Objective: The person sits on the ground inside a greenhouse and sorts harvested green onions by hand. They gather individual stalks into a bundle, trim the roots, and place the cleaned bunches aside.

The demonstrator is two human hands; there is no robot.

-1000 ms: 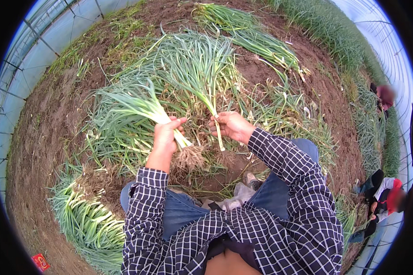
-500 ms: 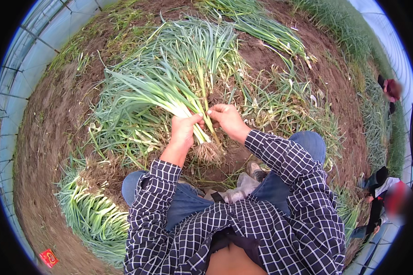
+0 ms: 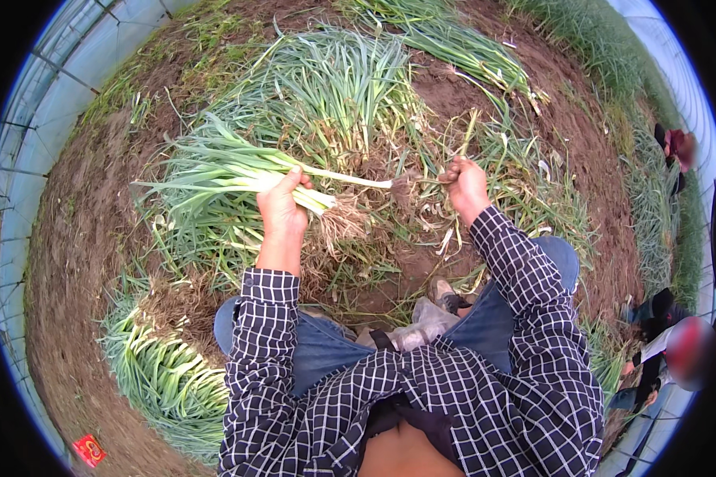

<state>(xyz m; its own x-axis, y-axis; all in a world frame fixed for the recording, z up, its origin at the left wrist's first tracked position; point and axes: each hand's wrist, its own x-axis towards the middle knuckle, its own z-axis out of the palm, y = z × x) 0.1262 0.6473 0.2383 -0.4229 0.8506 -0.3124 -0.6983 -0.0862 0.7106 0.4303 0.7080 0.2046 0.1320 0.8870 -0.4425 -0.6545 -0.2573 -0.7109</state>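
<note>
My left hand point(image 3: 283, 211) is closed around a bunch of green onions point(image 3: 250, 173), their leaves fanning left and their pale roots hanging right. One white stalk point(image 3: 354, 180) from the bunch sticks out farther right, with its root end toward my other hand. Off to the right, my right hand point(image 3: 467, 189) pinches a yellowish withered leaf point(image 3: 470, 131) that points up, apart from the bunch. A thin strip also trails leftward from those fingers. Beyond both hands lies a big heap of green onions point(image 3: 338, 83).
Stripped leaves point(image 3: 509, 175) litter the soil at right. A neat pile of green onions point(image 3: 167, 370) lies at lower left, near a red packet point(image 3: 89, 451). More green onions point(image 3: 453, 52) lie at the far side. A clear plastic bag point(image 3: 422, 322) is between my knees; people point(image 3: 664, 350) are at right.
My hands have drawn apart: the left moved left with the bunch, now lying more level, and the right moved right and up with a withered leaf pulled away from the stalk.
</note>
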